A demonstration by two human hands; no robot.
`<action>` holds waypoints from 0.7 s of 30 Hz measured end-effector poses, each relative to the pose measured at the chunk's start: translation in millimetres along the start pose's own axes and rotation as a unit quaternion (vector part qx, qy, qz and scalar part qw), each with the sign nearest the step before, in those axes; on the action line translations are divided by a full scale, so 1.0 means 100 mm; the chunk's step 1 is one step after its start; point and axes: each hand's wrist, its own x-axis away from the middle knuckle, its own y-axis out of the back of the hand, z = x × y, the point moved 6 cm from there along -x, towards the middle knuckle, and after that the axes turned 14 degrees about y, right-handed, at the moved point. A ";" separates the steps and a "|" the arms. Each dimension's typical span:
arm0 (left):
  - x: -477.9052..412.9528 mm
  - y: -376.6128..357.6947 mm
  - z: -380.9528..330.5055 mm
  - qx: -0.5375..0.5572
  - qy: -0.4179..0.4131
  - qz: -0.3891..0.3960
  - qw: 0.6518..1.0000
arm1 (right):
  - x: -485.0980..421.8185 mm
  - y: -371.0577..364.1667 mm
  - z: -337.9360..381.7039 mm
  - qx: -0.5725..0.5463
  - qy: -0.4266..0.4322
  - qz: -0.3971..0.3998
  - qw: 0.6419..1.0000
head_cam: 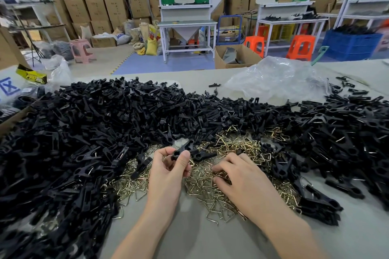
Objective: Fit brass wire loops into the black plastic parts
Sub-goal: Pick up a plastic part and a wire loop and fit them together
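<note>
Black plastic part point(185, 150) clamped in left fingers point(183, 161), long axis pointing right, and rests nearer, loosely spread right fingers point(223, 167) on brass wire loops point(210, 188) alongside.

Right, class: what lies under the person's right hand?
The right hand rests on the heap of brass wire loops, spread over the grey table. Whether its fingertips pinch a loop is hidden by the hand itself.

Grey worktable point(189, 237) carries black plastic parts point(84, 132) heaped from 9 to 3 o'clock, brass wire loops point(210, 193) piled at centre, and a crumpled clear plastic bag point(277, 78) at 1 o'clock.
</note>
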 end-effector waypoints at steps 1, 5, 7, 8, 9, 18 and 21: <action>0.00 0.00 0.00 0.001 0.001 -0.001 1.000 | 0.00 0.02 0.00 0.000 0.000 -0.010 1.000; 0.00 0.00 0.01 -0.005 0.003 0.000 1.000 | 0.02 0.10 -0.06 -0.087 -0.042 -0.085 0.992; 0.00 0.01 0.01 -0.006 0.002 0.000 1.000 | 0.03 0.12 -0.09 -0.179 -0.070 -0.131 0.972; 0.00 0.01 0.01 -0.007 0.002 -0.001 1.000 | 0.03 0.14 -0.10 -0.223 -0.079 -0.154 0.959; 0.00 0.01 0.01 -0.008 0.002 -0.001 1.000 | 0.03 0.15 -0.11 -0.260 -0.086 -0.176 0.946; 0.05 -0.01 -0.03 -0.008 0.000 -0.005 1.000 | 0.05 0.15 -0.26 -0.410 -0.146 -0.233 0.870; 0.07 -0.02 -0.04 -0.007 0.002 0.000 1.000 | 0.05 0.16 -0.23 -0.409 -0.134 -0.228 0.873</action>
